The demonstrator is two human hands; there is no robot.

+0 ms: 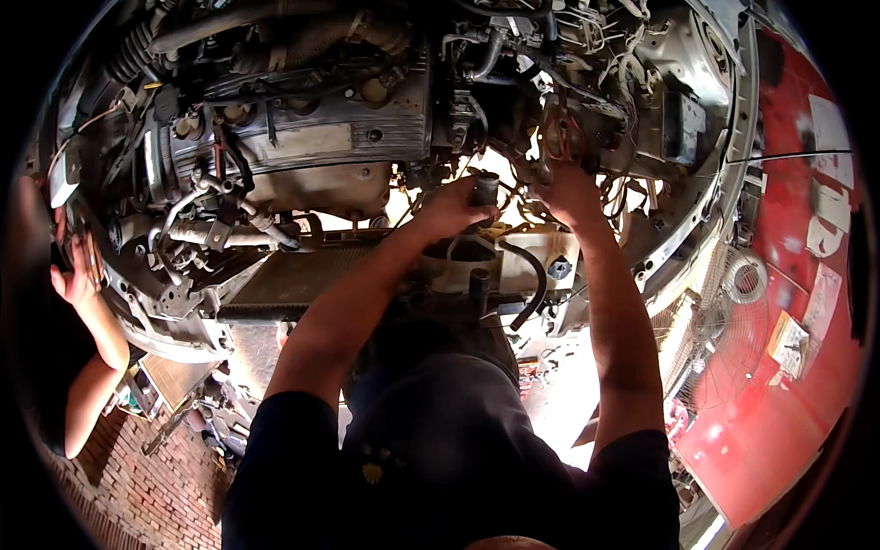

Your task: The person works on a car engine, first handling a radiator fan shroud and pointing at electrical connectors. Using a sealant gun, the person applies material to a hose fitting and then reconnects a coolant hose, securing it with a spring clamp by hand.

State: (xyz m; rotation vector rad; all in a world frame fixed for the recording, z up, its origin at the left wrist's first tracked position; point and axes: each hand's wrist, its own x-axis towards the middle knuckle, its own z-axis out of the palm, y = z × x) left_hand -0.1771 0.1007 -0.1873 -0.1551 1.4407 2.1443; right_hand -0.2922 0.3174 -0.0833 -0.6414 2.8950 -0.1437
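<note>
My left hand (451, 209) is closed round a dark cylindrical hose end (486, 188) at the middle of an open car engine bay. My right hand (566, 192) grips the red handles of pliers (560, 136), which point up among hoses and wires to the right of the left hand. The pliers' jaws are hard to make out. Below the left hand lie a pale reservoir (541, 252) and a curved black hose (532, 284). The engine's ribbed cover (312, 137) fills the upper left.
A co-worker's hands (78, 275) rest on the bay's left edge. A radiator (293, 275) runs along the front. A red body panel (788, 412) with papers and a wire-cage fan (720, 339) stand at the right. Brick flooring (147, 458) shows at lower left.
</note>
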